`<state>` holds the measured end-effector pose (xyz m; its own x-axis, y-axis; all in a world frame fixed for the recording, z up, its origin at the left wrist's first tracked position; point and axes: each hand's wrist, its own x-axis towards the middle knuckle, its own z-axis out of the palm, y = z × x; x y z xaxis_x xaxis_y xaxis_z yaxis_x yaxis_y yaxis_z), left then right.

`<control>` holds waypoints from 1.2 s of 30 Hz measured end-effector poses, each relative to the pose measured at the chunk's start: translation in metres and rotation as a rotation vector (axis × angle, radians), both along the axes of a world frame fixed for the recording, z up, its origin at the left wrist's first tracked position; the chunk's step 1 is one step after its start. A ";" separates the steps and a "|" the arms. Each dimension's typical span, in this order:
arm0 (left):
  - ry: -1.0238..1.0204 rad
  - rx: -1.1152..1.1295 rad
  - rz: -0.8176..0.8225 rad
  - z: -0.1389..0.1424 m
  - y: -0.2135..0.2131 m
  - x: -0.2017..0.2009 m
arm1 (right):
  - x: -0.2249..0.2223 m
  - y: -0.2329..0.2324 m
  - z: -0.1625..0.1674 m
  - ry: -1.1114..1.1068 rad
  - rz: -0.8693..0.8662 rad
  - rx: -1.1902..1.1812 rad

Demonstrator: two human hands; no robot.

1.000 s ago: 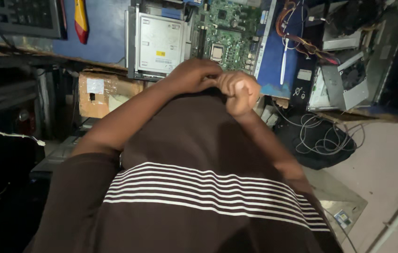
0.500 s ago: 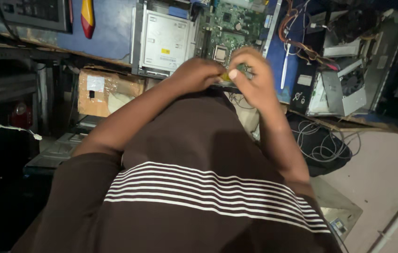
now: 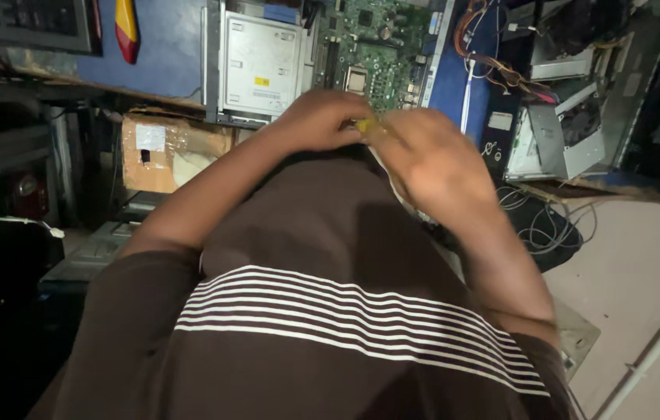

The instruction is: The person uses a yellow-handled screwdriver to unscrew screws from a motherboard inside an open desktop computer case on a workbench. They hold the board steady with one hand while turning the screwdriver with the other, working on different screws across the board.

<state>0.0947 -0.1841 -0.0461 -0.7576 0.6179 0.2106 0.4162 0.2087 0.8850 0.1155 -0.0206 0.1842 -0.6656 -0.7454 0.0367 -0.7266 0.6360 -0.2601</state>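
two hands meet over a small yellow piece (image 3: 366,124), which shows only as a sliver between them, just below the green board (image 3: 380,54). the left hand (image 3: 318,118) lies to its left, fingers curled in and pressed on it; the right hand (image 3: 423,159) lies to its right and a little nearer the body, blurred, so i cannot tell whether it pinches the piece or only touches it. the piece looks to run left to right between the two hands, though too little shows to be sure. the left hand is the nearer one.

around them: a grey drive (image 3: 260,66) sits left of the board in the open case, and a chip (image 3: 356,79) on the board lies just above the hands. orange and red wires (image 3: 501,70) trail to the right, past a white pen (image 3: 466,93). a cardboard box (image 3: 167,152) stands under the bench at left, a yellow handle (image 3: 126,27) above it. the brown striped shirt (image 3: 322,311) fills the lower view and hides what lies below the hands.
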 end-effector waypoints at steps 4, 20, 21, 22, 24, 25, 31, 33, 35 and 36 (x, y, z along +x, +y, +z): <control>-0.045 -0.033 -0.046 -0.005 0.000 -0.001 | -0.002 -0.002 0.020 0.022 0.108 -0.075; -0.035 -0.010 -0.060 -0.004 0.000 -0.002 | -0.004 -0.009 0.023 0.206 0.063 0.015; -0.042 -0.035 -0.061 -0.004 0.000 -0.002 | -0.003 -0.009 0.020 0.203 0.014 0.064; -0.045 -0.061 -0.063 -0.004 0.000 -0.002 | -0.004 -0.009 0.016 0.204 -0.037 0.114; -0.049 -0.025 -0.076 -0.003 0.001 -0.003 | -0.005 -0.007 0.007 0.165 -0.128 0.230; -0.052 -0.008 -0.081 -0.002 0.002 -0.003 | -0.005 -0.007 0.003 0.124 -0.167 0.296; -0.041 -0.034 -0.071 -0.001 0.001 -0.003 | -0.008 -0.001 0.007 0.071 0.086 0.040; -0.069 -0.013 -0.066 -0.002 0.001 -0.003 | -0.006 0.001 0.012 0.061 0.113 -0.022; -0.071 -0.006 -0.072 -0.002 0.001 -0.003 | -0.002 0.001 0.012 0.072 -0.010 0.027; -0.065 -0.009 -0.081 -0.002 0.001 -0.003 | -0.001 0.001 0.008 0.072 -0.060 0.011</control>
